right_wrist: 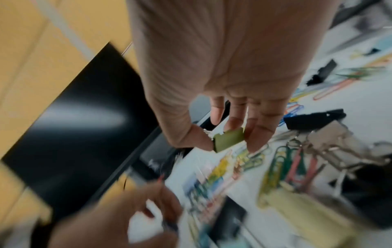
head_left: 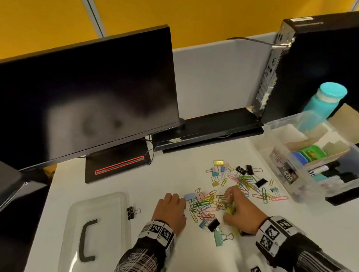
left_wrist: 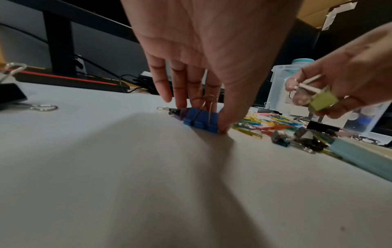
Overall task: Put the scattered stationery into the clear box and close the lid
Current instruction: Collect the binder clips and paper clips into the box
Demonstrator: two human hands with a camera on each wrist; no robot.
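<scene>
Coloured paper clips (head_left: 206,204) and several binder clips (head_left: 219,171) lie scattered on the white desk (head_left: 156,177). At the pile's left edge my left hand (head_left: 180,201) (left_wrist: 201,115) pinches a blue binder clip (left_wrist: 199,120) (head_left: 190,196) that rests on the desk. A little above the pile, my right hand (head_left: 230,203) (right_wrist: 229,142) holds a yellow-green binder clip (right_wrist: 230,140) (left_wrist: 322,99). The clear box (head_left: 282,122) stands open at the right and holds markers and tape. Its clear lid (head_left: 106,206), with a black handle, lies flat at the left.
One black binder clip (head_left: 131,212) lies beside the lid. A dark monitor (head_left: 72,98) and its stand are behind the work area. A black computer tower (head_left: 324,60) and a teal bottle (head_left: 326,99) stand behind the box.
</scene>
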